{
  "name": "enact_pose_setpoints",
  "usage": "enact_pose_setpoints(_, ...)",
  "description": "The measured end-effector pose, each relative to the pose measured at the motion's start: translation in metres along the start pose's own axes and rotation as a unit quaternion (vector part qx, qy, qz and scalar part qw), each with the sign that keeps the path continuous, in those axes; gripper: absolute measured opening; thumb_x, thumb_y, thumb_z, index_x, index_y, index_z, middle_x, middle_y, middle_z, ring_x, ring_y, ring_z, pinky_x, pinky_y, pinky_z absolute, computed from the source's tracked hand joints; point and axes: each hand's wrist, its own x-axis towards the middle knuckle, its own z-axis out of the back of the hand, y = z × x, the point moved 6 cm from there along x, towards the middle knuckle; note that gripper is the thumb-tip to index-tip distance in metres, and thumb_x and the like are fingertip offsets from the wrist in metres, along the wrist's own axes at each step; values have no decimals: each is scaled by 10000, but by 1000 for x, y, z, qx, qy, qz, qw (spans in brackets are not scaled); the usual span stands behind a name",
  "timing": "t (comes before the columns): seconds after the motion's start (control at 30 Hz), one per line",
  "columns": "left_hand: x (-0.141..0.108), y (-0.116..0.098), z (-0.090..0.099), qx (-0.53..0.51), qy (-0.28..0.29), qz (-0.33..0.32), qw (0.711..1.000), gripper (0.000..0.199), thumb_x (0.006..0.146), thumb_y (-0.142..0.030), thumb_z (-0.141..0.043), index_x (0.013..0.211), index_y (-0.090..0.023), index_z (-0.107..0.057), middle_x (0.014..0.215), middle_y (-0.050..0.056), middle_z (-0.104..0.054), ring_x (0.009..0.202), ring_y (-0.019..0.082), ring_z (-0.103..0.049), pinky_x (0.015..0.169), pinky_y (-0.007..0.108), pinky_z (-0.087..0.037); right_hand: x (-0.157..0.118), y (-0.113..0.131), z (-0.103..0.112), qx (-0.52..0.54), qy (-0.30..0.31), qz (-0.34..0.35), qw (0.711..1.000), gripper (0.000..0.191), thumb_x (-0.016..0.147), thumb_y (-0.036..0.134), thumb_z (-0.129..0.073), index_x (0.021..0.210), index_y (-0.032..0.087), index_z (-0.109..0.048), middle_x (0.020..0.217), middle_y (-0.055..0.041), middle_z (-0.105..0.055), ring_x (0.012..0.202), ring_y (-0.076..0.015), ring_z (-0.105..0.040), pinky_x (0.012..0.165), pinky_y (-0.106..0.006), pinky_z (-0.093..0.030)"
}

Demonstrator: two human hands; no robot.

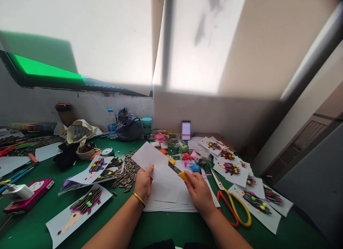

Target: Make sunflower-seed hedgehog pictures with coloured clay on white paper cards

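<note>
one white sheet [150, 157] is pinched in the left hand [144, 183], tilted over a paper stack [168, 192] on the green table [166, 229], while the right hand [198, 192] is clamped around a yellow-handled knife [175, 168] (from here i see scissors [224, 190] lying just beside that hand).

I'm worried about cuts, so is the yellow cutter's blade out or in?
Out: the yellow cutter, held in the right hand, shows a length of dark blade beyond its yellow end.
</note>
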Motion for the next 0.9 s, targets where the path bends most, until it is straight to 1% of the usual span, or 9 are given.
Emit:
enact_pose_setpoints(0.07,1,1,0,1,9,0,1000,307,736,-160,-747,1023,-157,-640,967,71,-745,776,176,-705,676,273,-570,0,1,1,1,0,0,1000,378,988,382,-448,1302,237,-602,1026,-92,-625,900,-216,-633,791,-336,-546)
enact_pose_setpoints(0.23,3,3,0,14,23,1,1000,309,712,-195,-773,985,-154,-634,880,60,-746,667,168,-692,633,276,-561,1,1,2,6,1,0,1000,382,991,379,-442,1308,230,-595,1031,-96,-625,906,-221,-630,791,-344,-547)
enact_pose_setpoints(0.37,5,3,1,21,26,-8,999,322,701,-214,-782,979,-164,-630,864,49,-745,631,160,-682,586,261,-544,0,0,0,3,6,-1,1000,380,989,377,-446,1303,225,-598,1032,-98,-622,912,-223,-626,795,-352,-545)
enact_pose_setpoints(0.47,7,3,3,24,15,-16,999,309,692,-215,-788,957,-170,-637,833,34,-744,627,153,-677,562,241,-531,0,-1,-1,3,10,-3,1000,383,988,368,-449,1306,211,-594,1034,-99,-618,920,-223,-623,804,-356,-541)
enact_pose_setpoints(0.57,8,3,4,18,14,-19,1000,288,699,-227,-788,942,-168,-645,830,37,-748,679,169,-693,617,258,-552,0,-1,-1,6,11,-3,1000,381,988,365,-450,1308,214,-592,1030,-97,-616,921,-221,-621,814,-354,-538)
enact_pose_setpoints(0.67,9,4,6,16,1,-7,1000,292,705,-235,-793,951,-167,-651,826,47,-756,703,195,-707,661,294,-566,0,0,-1,10,14,0,1000,381,991,359,-446,1317,220,-585,1033,-97,-615,922,-219,-618,817,-351,-534)
enact_pose_setpoints(0.77,10,5,10,26,-25,1,999,280,705,-238,-804,931,-163,-656,817,54,-760,661,196,-703,636,297,-562,0,2,0,11,16,3,1000,380,993,355,-444,1319,218,-584,1036,-97,-615,924,-217,-619,813,-347,-533)
enact_pose_setpoints(0.9,11,3,12,23,-33,-14,999,254,712,-229,-802,916,-163,-664,831,56,-765,661,185,-701,631,286,-566,0,7,3,2,4,17,1000,372,992,360,-445,1305,230,-597,1027,-94,-622,911,-216,-622,793,-345,-536)
